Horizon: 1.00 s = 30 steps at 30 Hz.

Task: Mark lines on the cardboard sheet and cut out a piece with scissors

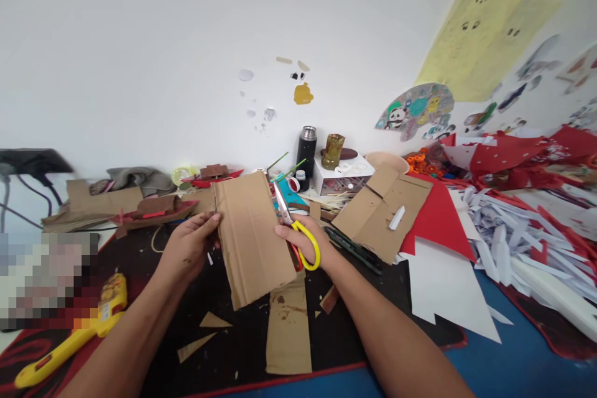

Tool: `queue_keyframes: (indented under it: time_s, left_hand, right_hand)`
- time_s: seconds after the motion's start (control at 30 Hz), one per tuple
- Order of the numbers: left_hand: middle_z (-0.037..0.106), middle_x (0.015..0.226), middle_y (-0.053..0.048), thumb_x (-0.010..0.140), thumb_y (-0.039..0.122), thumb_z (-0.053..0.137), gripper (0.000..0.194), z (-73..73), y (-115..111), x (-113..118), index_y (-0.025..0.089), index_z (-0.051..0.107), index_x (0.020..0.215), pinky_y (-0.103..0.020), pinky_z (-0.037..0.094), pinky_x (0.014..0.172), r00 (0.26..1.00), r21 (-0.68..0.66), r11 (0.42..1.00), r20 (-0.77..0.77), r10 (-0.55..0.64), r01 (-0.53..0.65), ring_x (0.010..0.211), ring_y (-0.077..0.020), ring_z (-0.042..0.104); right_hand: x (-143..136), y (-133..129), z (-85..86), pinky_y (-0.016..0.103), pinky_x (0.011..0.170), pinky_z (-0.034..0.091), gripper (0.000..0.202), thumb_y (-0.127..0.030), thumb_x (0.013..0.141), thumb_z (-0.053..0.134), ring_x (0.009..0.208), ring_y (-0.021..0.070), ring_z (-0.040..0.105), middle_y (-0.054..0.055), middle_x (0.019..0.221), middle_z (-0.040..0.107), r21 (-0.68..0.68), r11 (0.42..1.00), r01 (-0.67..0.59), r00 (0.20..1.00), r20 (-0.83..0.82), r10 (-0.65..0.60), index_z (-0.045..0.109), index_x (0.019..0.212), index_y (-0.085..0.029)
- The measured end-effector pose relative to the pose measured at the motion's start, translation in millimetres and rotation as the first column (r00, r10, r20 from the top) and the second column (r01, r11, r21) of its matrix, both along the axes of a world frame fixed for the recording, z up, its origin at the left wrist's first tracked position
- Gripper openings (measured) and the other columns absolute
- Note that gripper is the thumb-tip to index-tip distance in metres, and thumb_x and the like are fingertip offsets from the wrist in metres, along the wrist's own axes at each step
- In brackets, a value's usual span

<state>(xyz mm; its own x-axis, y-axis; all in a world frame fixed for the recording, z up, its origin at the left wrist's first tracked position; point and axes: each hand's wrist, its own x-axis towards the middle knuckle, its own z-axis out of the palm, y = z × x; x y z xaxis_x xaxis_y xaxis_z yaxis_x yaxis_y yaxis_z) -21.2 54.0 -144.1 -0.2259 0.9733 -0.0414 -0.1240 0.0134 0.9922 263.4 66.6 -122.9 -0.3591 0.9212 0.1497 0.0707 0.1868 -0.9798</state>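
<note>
A brown cardboard piece (254, 233) is held up over the dark mat, its left edge pinched between the thumb and fingers of my left hand (193, 245). My right hand (308, 239) is closed on yellow-handled scissors (310, 252) at the cardboard's right edge. The metal blades point up and to the left, beside the upper right edge of the cardboard. Part of the scissors' handle is hidden behind my fingers. Below the held piece, a stained cardboard strip (289, 336) lies on the mat.
Cardboard scraps (215, 321) dot the mat (242, 360). A yellow tool (69, 348) lies at left. Behind stand a black flask (306, 152) and a white box (342, 177). Folded cardboard (405, 208), red sheets, white paper (450, 286) and paper strips (527, 249) cover the right side.
</note>
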Motion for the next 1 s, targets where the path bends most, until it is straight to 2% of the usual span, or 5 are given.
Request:
queue_keyframes:
  time_s: [0.2,0.4,0.67,0.87,1.0]
  left_hand:
    - [0.071,0.099,-0.001,0.102,0.041,0.076,0.026,-1.0,-1.3,4.2,0.018,0.071,0.112,-0.029,0.059,0.063,0.999,0.006,1.000,0.040,-0.019,0.019,0.074,-0.0138,0.066]
    - [0.071,0.098,-0.001,0.101,0.037,0.078,0.023,8.5,-5.0,13.4,0.017,0.071,0.110,-0.028,0.059,0.063,0.997,0.050,0.997,0.056,0.055,-0.058,0.074,-0.0134,0.066]
    - [0.070,0.097,0.000,0.101,0.035,0.077,0.021,22.9,-2.4,5.6,0.018,0.070,0.110,-0.028,0.059,0.063,0.950,0.063,0.960,0.172,0.260,-0.274,0.073,-0.0134,0.066]
    - [0.074,0.106,-0.003,0.098,0.029,0.080,0.017,22.7,-5.7,25.5,0.017,0.072,0.107,-0.035,0.065,0.075,0.953,0.030,0.983,0.252,0.166,-0.179,0.087,-0.0171,0.072]
    - [0.076,0.111,-0.006,0.099,0.034,0.079,0.021,34.4,-6.0,18.3,0.017,0.073,0.111,-0.038,0.066,0.080,0.957,-0.011,0.995,0.273,0.098,-0.099,0.092,-0.0197,0.074]
  right_hand:
    - [1.3,2.1,-2.4,0.031,0.075,0.041,0.044,-0.063,0.082,0.083,0.079,0.0204,0.052,-0.001,0.079,0.058,-0.023,1.000,0.019,0.999,-0.030,-0.020,0.067,0.082,-0.021]
    - [0.9,4.9,-7.3,0.030,0.070,0.043,0.047,-0.065,0.083,0.083,0.077,0.0197,0.056,-0.001,0.077,0.061,-0.064,0.996,0.058,0.996,-0.069,-0.062,0.069,0.083,-0.020]
    - [0.5,-0.4,0.1,0.026,0.044,0.041,0.063,-0.086,0.086,0.068,0.045,0.0191,0.063,0.000,0.057,0.069,-0.189,0.981,-0.040,0.988,-0.153,0.011,0.056,0.091,-0.025]
    - [-2.3,0.0,1.2,0.024,0.044,0.047,0.061,-0.079,0.077,0.083,0.045,0.0190,0.066,-0.004,0.049,0.062,-0.217,0.976,-0.018,0.984,-0.179,-0.021,0.059,0.089,-0.023]
    - [6.7,6.1,3.7,0.022,0.045,0.046,0.058,-0.074,0.077,0.084,0.043,0.0163,0.063,-0.008,0.047,0.059,-0.218,0.976,0.026,0.982,-0.176,-0.066,0.058,0.089,-0.024]
